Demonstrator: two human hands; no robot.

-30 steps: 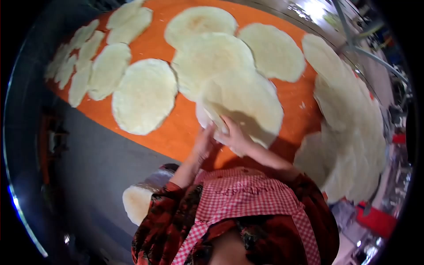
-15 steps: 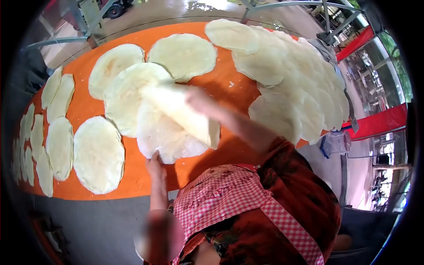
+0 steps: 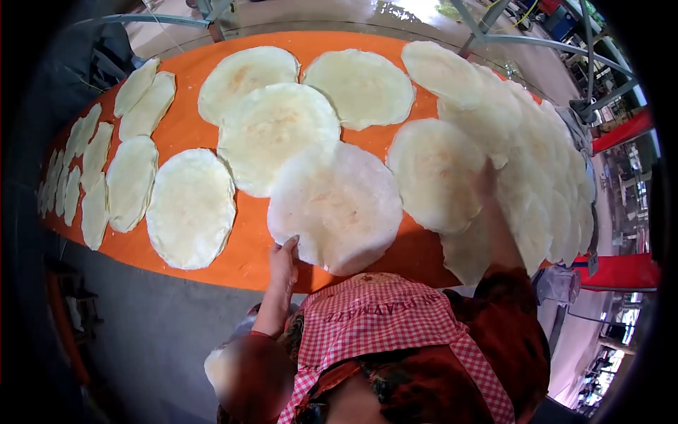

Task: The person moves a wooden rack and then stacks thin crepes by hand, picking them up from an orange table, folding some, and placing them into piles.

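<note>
Near the front edge, a thin, pale round flatbread (image 3: 339, 201) with brownish specks lies partly over a second flatbread (image 3: 279, 134). My left hand (image 3: 282, 260) pinches its lower left rim between thumb and fingers. My right hand (image 3: 487, 185), slightly blurred, is at the right edge of another round flatbread (image 3: 432, 173), which overlaps the left side of a large spread pile (image 3: 540, 177). Its fingers look closed on that edge, though the fingertips are partly hidden.
An orange cloth (image 3: 247, 261) covers the table. Several folded or stacked flatbreads (image 3: 191, 208) lie on the left, and two more rounds, including a flatbread (image 3: 360, 88), at the back. Metal frame bars (image 3: 487, 21) stand behind. A clear plastic container (image 3: 558, 284) hangs at right.
The folded-over flatbread now lies flat under my left hand. My right hand has moved right to the pile, where a round has shifted left. The view has turned left.
</note>
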